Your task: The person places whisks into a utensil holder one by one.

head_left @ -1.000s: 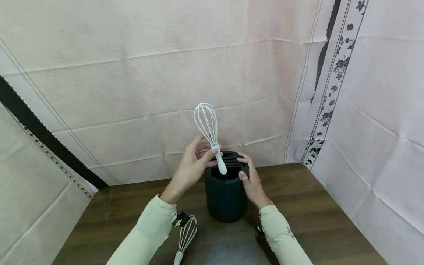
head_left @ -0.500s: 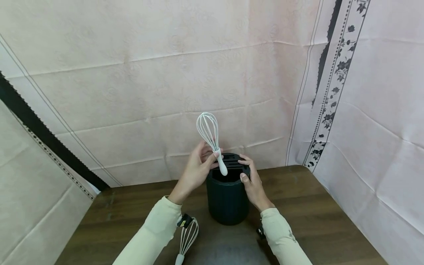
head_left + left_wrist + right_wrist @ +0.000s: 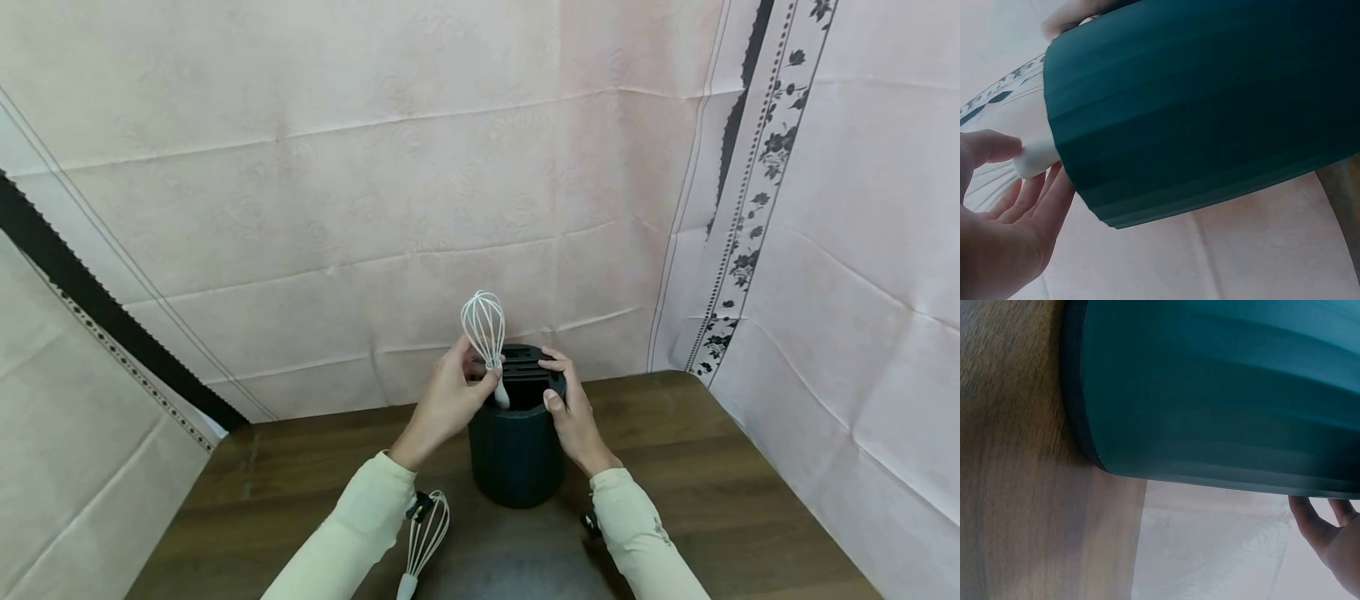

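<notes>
A white whisk (image 3: 483, 325) stands nearly upright, wires up, at the left of a dark green utensil holder (image 3: 516, 462). My left hand (image 3: 448, 392) pinches its handle between thumb and fingers. The handle's lower end dips into the holder's front opening; in the left wrist view, part of the handle (image 3: 1035, 159) shows at the rim and the rest is hidden by the wall. On the other side, my right hand (image 3: 576, 417) grips the holder's rim, thumb at the front and fingers over the slotted top (image 3: 525, 357). In the right wrist view, its fingers (image 3: 1313, 525) touch the ribbed wall.
A second whisk (image 3: 427, 533) lies on the brown wooden table (image 3: 300, 475) beside my left forearm, partly covered by the wrist camera. Pale cloth (image 3: 360, 192) hangs behind the table and along both sides.
My left hand has lowered the whisk and moved it slightly right, so the handle's end now sits inside the holder's opening. The right hand has stayed on the rim.
</notes>
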`<action>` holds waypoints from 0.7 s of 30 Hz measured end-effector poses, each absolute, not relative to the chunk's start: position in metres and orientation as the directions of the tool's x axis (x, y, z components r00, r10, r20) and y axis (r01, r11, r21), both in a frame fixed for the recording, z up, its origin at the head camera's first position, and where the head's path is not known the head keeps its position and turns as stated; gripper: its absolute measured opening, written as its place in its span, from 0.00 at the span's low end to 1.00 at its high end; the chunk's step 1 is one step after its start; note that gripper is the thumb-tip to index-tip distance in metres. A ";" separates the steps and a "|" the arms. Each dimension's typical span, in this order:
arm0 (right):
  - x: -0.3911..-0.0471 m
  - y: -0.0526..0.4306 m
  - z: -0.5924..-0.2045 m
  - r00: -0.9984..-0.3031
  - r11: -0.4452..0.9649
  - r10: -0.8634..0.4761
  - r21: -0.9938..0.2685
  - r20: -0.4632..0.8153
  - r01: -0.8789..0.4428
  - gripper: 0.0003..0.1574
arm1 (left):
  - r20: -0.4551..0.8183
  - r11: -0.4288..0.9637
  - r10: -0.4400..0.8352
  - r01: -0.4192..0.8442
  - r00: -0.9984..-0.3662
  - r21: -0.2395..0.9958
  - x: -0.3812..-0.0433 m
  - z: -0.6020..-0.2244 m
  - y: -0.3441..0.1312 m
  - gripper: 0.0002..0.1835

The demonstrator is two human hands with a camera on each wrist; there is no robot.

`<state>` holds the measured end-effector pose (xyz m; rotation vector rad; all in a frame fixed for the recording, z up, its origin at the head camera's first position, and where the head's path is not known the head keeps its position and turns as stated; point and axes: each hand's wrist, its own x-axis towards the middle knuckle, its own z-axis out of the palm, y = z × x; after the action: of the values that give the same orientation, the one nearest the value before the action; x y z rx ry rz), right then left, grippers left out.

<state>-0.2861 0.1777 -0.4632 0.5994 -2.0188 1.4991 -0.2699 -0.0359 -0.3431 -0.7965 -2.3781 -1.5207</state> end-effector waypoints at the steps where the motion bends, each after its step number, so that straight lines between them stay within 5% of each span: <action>1: -0.286 0.178 -0.463 -0.750 0.279 -0.028 -0.716 0.661 -0.640 0.39 | 0.444 0.328 0.323 0.540 -0.835 0.775 -0.270 -0.344 -0.036 0.28; 15: -0.286 0.178 -0.462 -0.761 0.231 -0.033 -0.735 0.648 -0.637 0.31 | 0.398 0.373 0.283 0.483 -0.873 0.792 -0.272 -0.345 -0.036 0.44; 21: -0.288 0.177 -0.462 -0.764 0.230 -0.029 -0.739 0.645 -0.633 0.32 | 0.442 0.389 0.276 0.520 -0.853 0.760 -0.271 -0.343 -0.036 0.34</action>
<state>-0.2876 0.1775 -0.4624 0.6060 -2.0029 1.5665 -0.2714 -0.0359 -0.3426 -0.7047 -2.4052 -1.4503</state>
